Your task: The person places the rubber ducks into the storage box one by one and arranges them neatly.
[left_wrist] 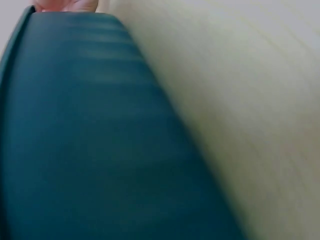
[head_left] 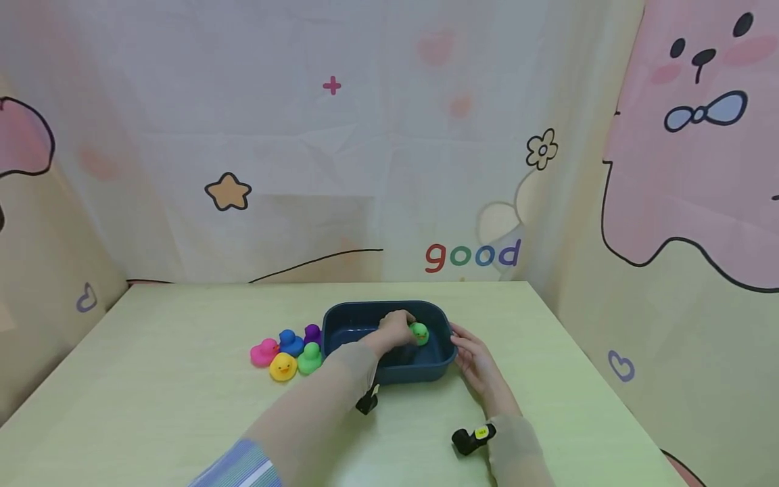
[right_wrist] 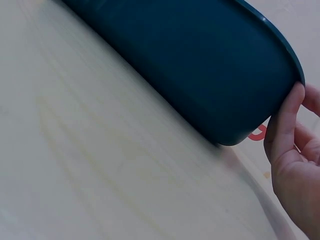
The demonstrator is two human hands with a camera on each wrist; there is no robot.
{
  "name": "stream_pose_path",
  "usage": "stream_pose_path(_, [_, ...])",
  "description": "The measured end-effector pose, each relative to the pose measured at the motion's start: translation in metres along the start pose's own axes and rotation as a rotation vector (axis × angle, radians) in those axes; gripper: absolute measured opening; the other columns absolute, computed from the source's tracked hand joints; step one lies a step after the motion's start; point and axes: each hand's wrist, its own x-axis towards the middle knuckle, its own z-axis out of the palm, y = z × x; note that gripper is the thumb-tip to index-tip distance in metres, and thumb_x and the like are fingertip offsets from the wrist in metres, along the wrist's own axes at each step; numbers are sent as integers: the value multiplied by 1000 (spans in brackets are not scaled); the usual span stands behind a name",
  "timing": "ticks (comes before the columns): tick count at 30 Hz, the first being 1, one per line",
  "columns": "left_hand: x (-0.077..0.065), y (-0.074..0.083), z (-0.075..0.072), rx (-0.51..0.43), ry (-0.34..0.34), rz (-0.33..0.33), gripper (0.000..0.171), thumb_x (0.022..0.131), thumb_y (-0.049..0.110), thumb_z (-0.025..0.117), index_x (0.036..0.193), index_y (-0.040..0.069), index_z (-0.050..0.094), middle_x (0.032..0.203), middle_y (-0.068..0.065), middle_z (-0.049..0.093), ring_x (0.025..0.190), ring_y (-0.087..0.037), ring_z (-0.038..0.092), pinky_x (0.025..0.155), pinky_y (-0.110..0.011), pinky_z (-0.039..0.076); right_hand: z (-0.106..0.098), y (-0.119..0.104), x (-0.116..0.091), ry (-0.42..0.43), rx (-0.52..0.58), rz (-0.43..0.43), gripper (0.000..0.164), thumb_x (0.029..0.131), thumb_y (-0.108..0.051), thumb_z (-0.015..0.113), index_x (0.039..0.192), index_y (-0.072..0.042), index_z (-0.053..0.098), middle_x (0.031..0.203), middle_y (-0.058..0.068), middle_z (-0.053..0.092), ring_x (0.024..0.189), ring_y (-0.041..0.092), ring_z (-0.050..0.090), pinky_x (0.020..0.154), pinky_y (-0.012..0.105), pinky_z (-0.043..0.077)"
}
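1. Green duck (head_left: 421, 334): in the right part of the bin (head_left: 420, 373). Probably light, soft and squeezable, unlikely to break; the smooth skin may slip a little. Best taken round the body from above, with light pressure.
2. Left hand (head_left: 397, 329): inside the bin, fingers bent down onto the green duck's left side, holding it; the thumb is hidden.
3. Right hand (head_left: 476, 358): at the bin's right end, fingertips touching the rim from outside. Whether they pinch it cannot be told.
4. Bin: dark blue, upright, long side facing near. Likely light, stiff plastic, apt to slide if knocked; the rim gives the surest hold.
5. Loose ducks, left of the bin: pink duck (head_left: 264, 353), blue duck (head_left: 291, 343) and purple duck (head_left: 312, 334) on the far side; yellow duck (head_left: 282, 367) and second green duck (head_left: 310, 359) nearer. The purple and second green ones lie close against the bin's left end.
6. Obstructions: the bin's walls hem the green duck in; the left forearm (head_left: 322, 402) crosses the near wall, partly covering it.
7. Table (head_left: 195, 379): pale, beneath everything; printed backdrop (head_left: 274, 155) behind.
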Motion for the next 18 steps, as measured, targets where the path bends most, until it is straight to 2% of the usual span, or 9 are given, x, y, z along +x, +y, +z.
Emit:
stream_pose_path(5, [-9,-5,-17,22,-19,42,57,78,15,80,129,0,59,130,-18,60,120,-35,54,102,-45,45,-4,5,6,18,5,6,30,100,1,46,104,-18,68,96,-3,66,74,4,65,68,15,54])
stream_pose_path(7, [-12,-9,-25,23,-31,50,54,80,14,79,128,0,59,127,-17,62,117,-33,57,98,-43,48,-4,7,7,17,-7,-5,29,100,0,47,105,-19,68,97,-4,66,74,4,65,68,15,54])
stream_pose_path(11, [-20,-18,-43,23,-42,76,44,82,10,77,123,1,63,111,-12,68,101,-25,65,85,-34,54,-4,9,7,12,-26,-28,29,100,0,47,108,-18,68,97,-4,66,74,3,65,68,14,53])
stream_pose_path(14, [-26,-23,-57,-17,-45,73,39,83,8,76,120,0,65,104,-11,71,95,-24,67,86,-35,54,-3,9,7,16,-28,-36,30,99,0,47,107,-19,69,97,-5,68,74,2,64,68,14,53])
stream_pose_path(17, [-28,-37,-69,-59,-18,117,38,84,11,75,120,2,66,104,-11,70,95,-24,66,87,-38,54,-3,8,6,21,-28,-39,31,100,0,48,105,-20,70,97,-5,69,75,2,65,69,13,53])
stream_pose_path(18, [-15,-57,-67,-100,-1,174,38,85,18,76,119,6,66,102,-7,70,93,-21,66,84,-37,54,-3,8,6,25,-23,-34,31,100,0,48,103,-21,70,97,-5,70,75,2,65,69,13,53])
